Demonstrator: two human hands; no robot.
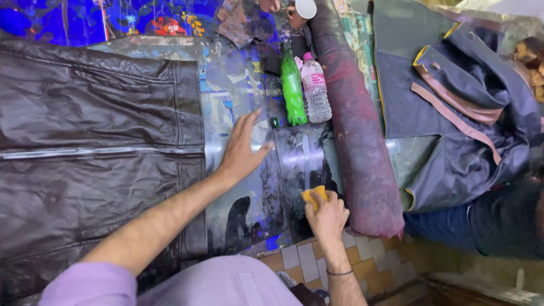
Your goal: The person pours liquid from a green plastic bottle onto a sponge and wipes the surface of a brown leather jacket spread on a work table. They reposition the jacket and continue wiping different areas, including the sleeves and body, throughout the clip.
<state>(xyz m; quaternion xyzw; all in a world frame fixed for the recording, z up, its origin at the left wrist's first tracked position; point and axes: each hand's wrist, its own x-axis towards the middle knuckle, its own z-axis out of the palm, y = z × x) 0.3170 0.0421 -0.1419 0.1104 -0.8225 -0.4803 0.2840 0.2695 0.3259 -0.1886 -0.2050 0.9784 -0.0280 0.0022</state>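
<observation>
Head view, worktop inventory: right hand [327, 218] clamped on yellow sponge [314, 195] at 6 o'clock of paint-smeared table [243, 73]; left hand [245, 148] spread flat, fingers apart, beside dark leather jacket [96, 153] at 9 o'clock; green bottle [292, 88] and clear bottle [315, 89] at 12.

Yellow sponge [313, 195] mostly hidden in right hand [327, 217]; leather jacket [96, 153] cropped left.

Green bottle [292, 85] beside clear bottle [315, 88], dark red roll [357, 124], navy bag [453, 107].
</observation>
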